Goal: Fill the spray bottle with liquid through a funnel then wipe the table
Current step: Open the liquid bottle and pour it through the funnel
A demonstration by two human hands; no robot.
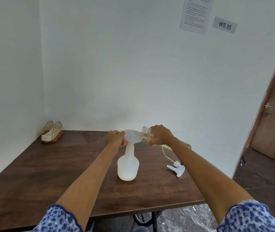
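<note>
Two hands at mid-frame: left hand [115, 139] pinches the funnel [132, 136] seated in the upright spray bottle [128, 166]; right hand [160, 135] grips the tilted clear bottle [146, 132]. Filling barely begun; capping and wiping remain.

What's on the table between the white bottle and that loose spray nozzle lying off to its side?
Nothing: the head view shows only bare dark wood table between the spray bottle and the trigger nozzle.

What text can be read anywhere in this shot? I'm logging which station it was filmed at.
"WS 05": on the grey sign on the wall.
Printed sheet beside it: several lines of text, too small to read.
Spray bottle, clear bottle, trigger head: no text visible.
</note>
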